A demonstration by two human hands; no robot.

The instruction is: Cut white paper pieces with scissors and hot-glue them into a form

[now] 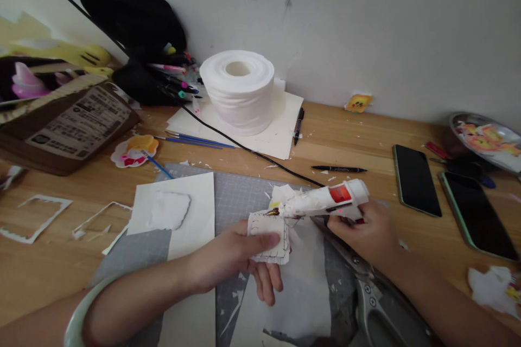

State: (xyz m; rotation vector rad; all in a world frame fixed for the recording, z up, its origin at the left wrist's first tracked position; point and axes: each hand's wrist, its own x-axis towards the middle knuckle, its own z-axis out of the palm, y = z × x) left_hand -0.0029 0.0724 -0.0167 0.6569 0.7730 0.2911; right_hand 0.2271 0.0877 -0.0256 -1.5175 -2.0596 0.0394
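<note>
While our left hand (232, 256) is pinching a small layered paper piece (264, 225) from the nine o'clock side, our right hand (368, 233) is gripping a white glue gun (311, 204) at two o'clock (we're treating the piece as mid-dial, btw). The gun's nozzle (273, 211) is pointing right at the piece's upper edge, but we're not seeing clearly whether it's touching. We're doing all this over a gray cutting mat (230, 198), with big metal scissors (368, 294) lying at four o'clock. Farther out, a fat white paper roll (243, 103) is standing around twelve, a flower-shaped palette (140, 145) is sitting at ten, and two phones (417, 181) are lying between two and three.
</note>
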